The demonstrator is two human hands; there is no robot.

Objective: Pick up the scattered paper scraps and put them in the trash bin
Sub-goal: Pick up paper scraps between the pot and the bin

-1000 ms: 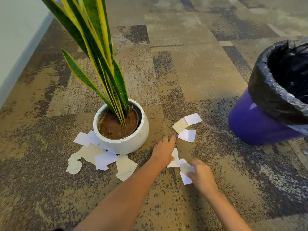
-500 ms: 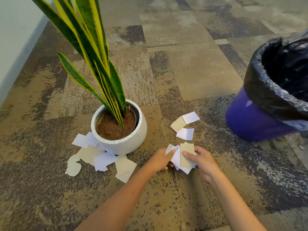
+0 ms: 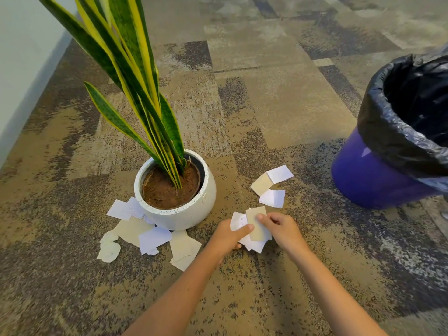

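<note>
A small stack of white and beige paper scraps (image 3: 255, 229) is held just above the carpet between both hands. My left hand (image 3: 230, 236) grips its left side with the thumb on top. My right hand (image 3: 281, 227) pinches its right side. Three more scraps (image 3: 271, 187) lie on the carpet just beyond the hands. Several scraps (image 3: 145, 234) lie around the near left foot of the plant pot. The purple trash bin (image 3: 371, 180) with a black liner stands at the right, open at the top.
A white round pot (image 3: 184, 212) with a tall green-yellow snake plant (image 3: 135, 76) stands left of the hands, partly over some scraps. A pale wall (image 3: 21, 57) runs along the far left. Patterned brown carpet covers the floor.
Both hands gathered scraps off the carpet in front of me and lifted them together into one stack. In the last half second they have held it nearly still.
</note>
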